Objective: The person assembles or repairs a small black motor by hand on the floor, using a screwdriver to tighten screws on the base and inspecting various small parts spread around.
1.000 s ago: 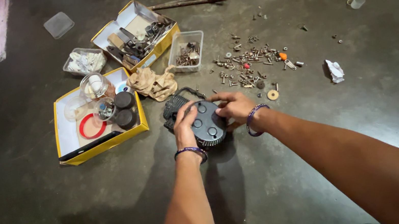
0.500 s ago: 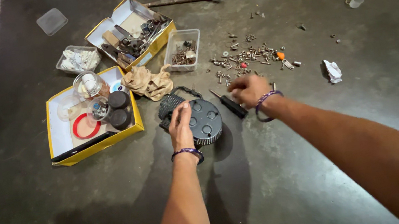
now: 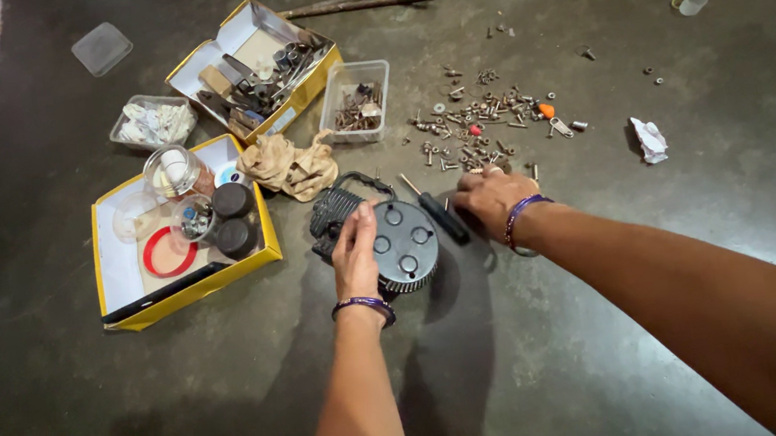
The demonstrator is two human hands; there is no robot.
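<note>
Your left hand [image 3: 355, 252] lies flat and open on the round black finned motor part [image 3: 389, 238], while your right hand [image 3: 490, 197] closes its fingers beside the black-handled screwdriver [image 3: 437, 213]

Two bare hands are in view, the left hand [image 3: 354, 257] and the right hand [image 3: 493, 200], each with one purple wristband. One round black motor part [image 3: 391, 238] lies on the floor, and one screwdriver [image 3: 437, 213] at its three o'clock. Two yellow cardboard boxes [image 3: 186, 275] [image 3: 253, 66] sit at nine and eleven o'clock. Three clear plastic trays [image 3: 356, 102] [image 3: 151, 122] [image 3: 102, 48] lie nearby. The loose screws [image 3: 485, 120] at one o'clock are too many to count.
</note>
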